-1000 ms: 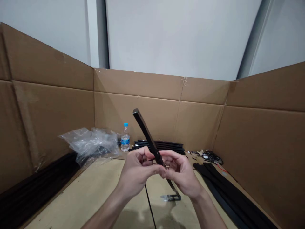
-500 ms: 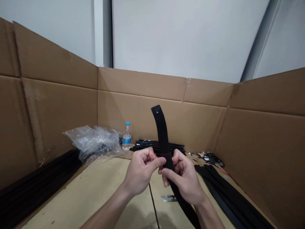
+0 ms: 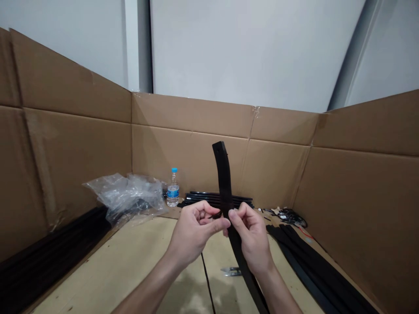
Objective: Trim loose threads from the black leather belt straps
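Note:
A long black strap (image 3: 223,174) rises curved in the middle of the head view, its lower part running down past my right wrist. Both hands pinch it near a dark band wrapped around it. My left hand (image 3: 195,231) is closed at the strap's left edge, with a thin dark cord or loop between its fingers. My right hand (image 3: 252,235) grips the strap from the right, thumb on its face. Below the hands, small metal snips (image 3: 231,271) lie on the table, partly behind the strap. A thin black cord (image 3: 208,281) hangs or lies beneath my left hand.
Cardboard walls (image 3: 193,152) surround the pale table (image 3: 131,266). Clear plastic bags (image 3: 131,194) and a water bottle (image 3: 173,192) stand back left. Black rods (image 3: 196,197) lie behind the hands. Black strips (image 3: 304,257) lie right, dark material (image 3: 55,248) left, tangled cords (image 3: 293,216) back right.
The strap has turned so its edge shows more, and its top has shifted slightly right. My right thumb has moved up onto the strap by the band. A dark loop now shows at my left fingers.

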{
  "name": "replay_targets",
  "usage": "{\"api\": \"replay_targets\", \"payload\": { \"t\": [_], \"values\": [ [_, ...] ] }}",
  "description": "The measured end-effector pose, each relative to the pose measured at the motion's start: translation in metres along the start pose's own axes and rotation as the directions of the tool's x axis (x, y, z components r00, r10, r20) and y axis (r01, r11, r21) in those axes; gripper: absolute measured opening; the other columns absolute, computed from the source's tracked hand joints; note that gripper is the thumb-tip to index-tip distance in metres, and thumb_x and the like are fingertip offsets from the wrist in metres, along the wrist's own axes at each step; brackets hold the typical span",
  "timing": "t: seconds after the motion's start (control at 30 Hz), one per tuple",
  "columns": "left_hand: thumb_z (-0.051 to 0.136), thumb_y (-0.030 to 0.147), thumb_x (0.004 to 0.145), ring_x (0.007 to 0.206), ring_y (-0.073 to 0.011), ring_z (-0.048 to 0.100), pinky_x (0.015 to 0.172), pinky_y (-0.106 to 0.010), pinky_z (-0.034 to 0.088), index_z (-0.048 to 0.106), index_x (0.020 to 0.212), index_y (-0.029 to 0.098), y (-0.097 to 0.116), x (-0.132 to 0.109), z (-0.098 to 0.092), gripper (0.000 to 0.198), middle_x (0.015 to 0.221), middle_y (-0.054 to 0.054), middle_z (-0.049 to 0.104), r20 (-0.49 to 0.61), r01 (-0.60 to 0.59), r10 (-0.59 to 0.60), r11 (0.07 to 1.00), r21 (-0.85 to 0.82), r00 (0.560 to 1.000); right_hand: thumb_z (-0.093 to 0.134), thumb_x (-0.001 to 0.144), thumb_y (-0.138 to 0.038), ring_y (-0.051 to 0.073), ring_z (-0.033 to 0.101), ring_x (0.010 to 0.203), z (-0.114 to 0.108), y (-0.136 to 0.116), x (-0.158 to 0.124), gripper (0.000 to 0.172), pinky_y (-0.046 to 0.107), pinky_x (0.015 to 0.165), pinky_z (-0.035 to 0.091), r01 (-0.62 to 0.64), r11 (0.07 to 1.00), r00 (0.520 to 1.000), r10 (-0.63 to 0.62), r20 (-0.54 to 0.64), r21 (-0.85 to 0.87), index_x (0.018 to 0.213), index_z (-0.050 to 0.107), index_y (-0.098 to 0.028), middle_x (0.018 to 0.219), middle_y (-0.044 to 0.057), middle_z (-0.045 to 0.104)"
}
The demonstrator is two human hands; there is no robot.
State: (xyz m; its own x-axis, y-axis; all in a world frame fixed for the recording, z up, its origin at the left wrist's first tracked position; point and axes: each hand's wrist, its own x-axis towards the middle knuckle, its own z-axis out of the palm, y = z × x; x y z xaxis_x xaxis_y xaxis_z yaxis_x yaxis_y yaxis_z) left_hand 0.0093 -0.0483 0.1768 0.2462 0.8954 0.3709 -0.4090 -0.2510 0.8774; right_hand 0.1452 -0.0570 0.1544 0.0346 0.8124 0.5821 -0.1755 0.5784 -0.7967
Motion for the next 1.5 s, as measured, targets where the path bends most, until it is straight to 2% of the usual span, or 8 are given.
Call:
{"api": "replay_targets", "payload": {
  "t": [0.33, 0.57, 0.8, 1.0, 1.17, 1.27, 1.37, 1.5],
  "values": [
    [0.088, 0.008, 0.044, 0.055, -0.0099, 0.061, 0.054, -0.017, 0.048, 0.062, 0.06, 0.012, -0.005, 0.009, -0.004, 0.03, 0.059, 0.001, 0.069, 0.0, 0.018, -0.019, 0.99, -0.136, 1.0, 0.07, 0.082, -0.026, 0.01, 0.06, 0.076, -0.002, -0.011, -0.005, 0.009, 0.019, 0.07, 0.049, 0.043, 0.999, 0.992, -0.046, 0.121, 0.023, 0.088, 0.065, -0.021, 0.086, 0.0, 0.067],
    [0.083, 0.026, 0.062, 0.05, -0.0074, 0.052, 0.052, -0.018, 0.046, 0.061, 0.062, 0.013, -0.009, 0.01, -0.008, 0.025, 0.056, 0.003, 0.06, -0.014, -0.064, 0.064, 0.998, -0.023, 0.998, 0.073, 0.078, -0.024, 0.014, 0.063, 0.073, 0.001, -0.01, -0.009, 0.034, 0.024, 0.061, 0.055, 0.048, 0.988, 0.999, -0.051, -0.015, -0.148, 0.11, 0.062, -0.024, 0.088, 0.002, 0.067],
    [0.081, 0.028, 0.066, 0.041, -0.0023, 0.032, 0.042, -0.014, 0.032, 0.064, 0.067, 0.013, -0.008, 0.009, -0.01, 0.022, 0.049, 0.008, 0.046, 0.003, -0.1, 0.1, 0.995, 0.03, 0.995, 0.064, 0.085, -0.015, 0.019, 0.064, 0.083, 0.0, -0.008, -0.012, 0.034, 0.029, 0.069, 0.055, 0.344, 0.773, 0.929, -0.364, 0.071, -0.534, 0.118, 0.065, -0.024, 0.095, 0.008, 0.066],
    [0.076, 0.032, 0.071, 0.049, -0.0068, 0.042, 0.048, -0.016, 0.037, 0.072, 0.085, 0.013, -0.007, 0.008, -0.01, 0.024, 0.048, 0.007, 0.042, 0.086, -0.088, 0.082, 0.994, 0.063, 0.993, 0.065, 0.08, -0.007, 0.021, 0.066, 0.082, 0.001, -0.009, -0.013, 0.026, 0.033, 0.075, 0.055, 0.471, 0.629, 0.84, -0.533, 0.097, -0.619, 0.101, 0.072, -0.021, 0.091, 0.009, 0.068],
    [0.075, 0.031, 0.073, 0.066, -0.0123, 0.056, 0.062, -0.02, 0.043, 0.073, 0.084, 0.012, -0.005, 0.009, -0.015, 0.022, 0.07, -0.003, 0.065, 0.143, -0.091, 0.074, 0.989, 0.115, 0.987, 0.069, 0.079, -0.015, 0.019, 0.064, 0.079, 0.003, -0.01, -0.017, 0.008, 0.029, 0.067, 0.054, 0.314, 0.786, 0.927, -0.375, -0.008, -0.533, 0.084, 0.066, -0.021, 0.087, 0.007, 0.065],
    [0.077, 0.031, 0.07, 0.068, -0.0154, 0.059, 0.068, -0.025, 0.046, 0.073, 0.083, 0.011, -0.007, 0.01, -0.019, 0.023, 0.075, -0.006, 0.069, 0.157, -0.073, 0.054, 0.99, 0.117, 0.986, 0.074, 0.075, -0.025, 0.019, 0.065, 0.075, 0.005, -0.017, -0.017, 0.028, 0.028, 0.065, 0.054, 0.096, 0.928, 0.983, -0.145, -0.112, -0.361, 0.1, 0.061, -0.022, 0.081, 0.004, 0.064],
    [0.08, 0.031, 0.067, 0.069, -0.0169, 0.06, 0.067, -0.025, 0.047, 0.074, 0.084, 0.011, -0.008, 0.011, -0.021, 0.027, 0.076, -0.006, 0.07, 0.195, -0.051, 0.032, 0.994, 0.095, 0.98, 0.077, 0.073, -0.031, 0.019, 0.064, 0.076, 0.005, -0.024, -0.014, 0.037, 0.03, 0.067, 0.054, -0.073, 0.954, 0.996, 0.056, -0.067, -0.292, 0.105, 0.062, -0.02, 0.081, 0.003, 0.064],
    [0.083, 0.029, 0.062, 0.067, -0.0173, 0.061, 0.066, -0.026, 0.049, 0.074, 0.078, 0.012, -0.008, 0.01, -0.019, 0.025, 0.072, -0.006, 0.07, 0.207, -0.049, 0.039, 0.998, 0.04, 0.978, 0.074, 0.076, -0.036, 0.018, 0.059, 0.074, 0.004, -0.023, -0.013, 0.022, 0.029, 0.065, 0.05, -0.085, 0.944, 0.996, 0.092, 0.009, -0.319, 0.079, 0.061, -0.019, 0.078, 0.003, 0.063]
  ]
}}
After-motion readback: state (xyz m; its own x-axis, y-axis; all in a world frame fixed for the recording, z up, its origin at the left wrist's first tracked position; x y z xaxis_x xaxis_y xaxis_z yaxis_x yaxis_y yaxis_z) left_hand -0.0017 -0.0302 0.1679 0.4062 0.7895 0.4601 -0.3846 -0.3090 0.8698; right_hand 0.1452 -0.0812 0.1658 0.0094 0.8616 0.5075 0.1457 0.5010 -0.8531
